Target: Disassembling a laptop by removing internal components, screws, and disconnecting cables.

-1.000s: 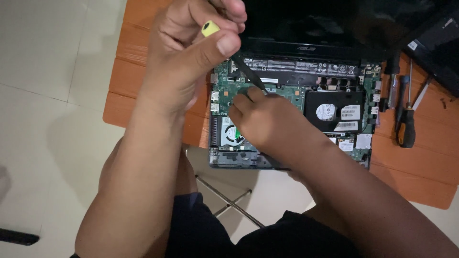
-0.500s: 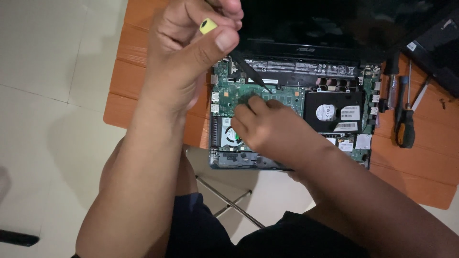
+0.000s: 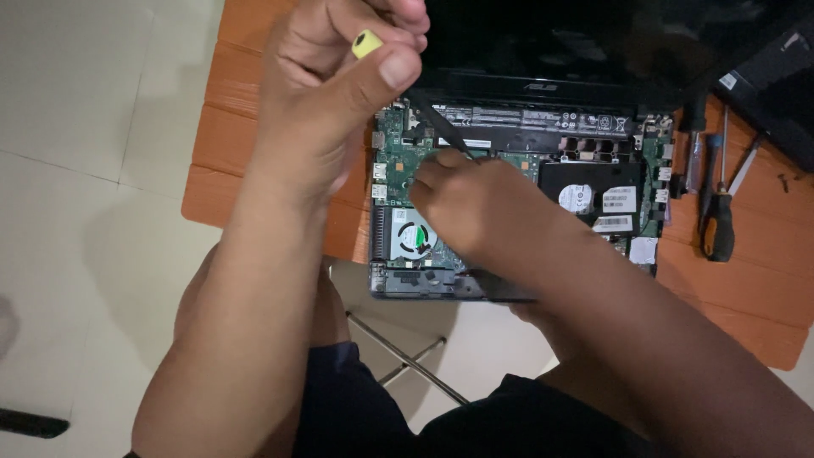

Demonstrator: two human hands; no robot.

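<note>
the table (image 3: 746, 297) is an orange wooden top over a pale tiled floor (image 3: 85, 170), and its near edge is where the opened laptop (image 3: 593, 110) lies, overhanging a little above a metal stool frame (image 3: 407, 356). the laptop's dark screen part sits at the far side, and its uncovered base faces up toward the person. inside the base a green board (image 3: 398, 153) fills the left part, a round fan (image 3: 415, 237) sits below it near the front left corner, and a black drive (image 3: 593, 195) with white labels lies to the right. the left hand (image 3: 331, 110) is raised above the laptop's left side, fingers curled shut round a screwdriver (image 3: 441, 127), thumb pressed across it; the handle's yellow-green end (image 3: 366, 42) shows between thumb and forefinger, and the dark shaft slants down and right to the board. the right hand (image 3: 483, 208) rests on the middle of the base, knuckles up, fingers bent together with their tips down beside the screwdriver's tip; whether they pinch anything cannot be told, since the tips are hidden. at the right, well apart from both hands, a black and orange driver (image 3: 719, 229) lies on the table beside two thinner tools (image 3: 691, 161), with a few small dark screws (image 3: 784, 180) near the far right edge. a dark object (image 3: 34, 422) lies on the floor at the lower left.
</note>
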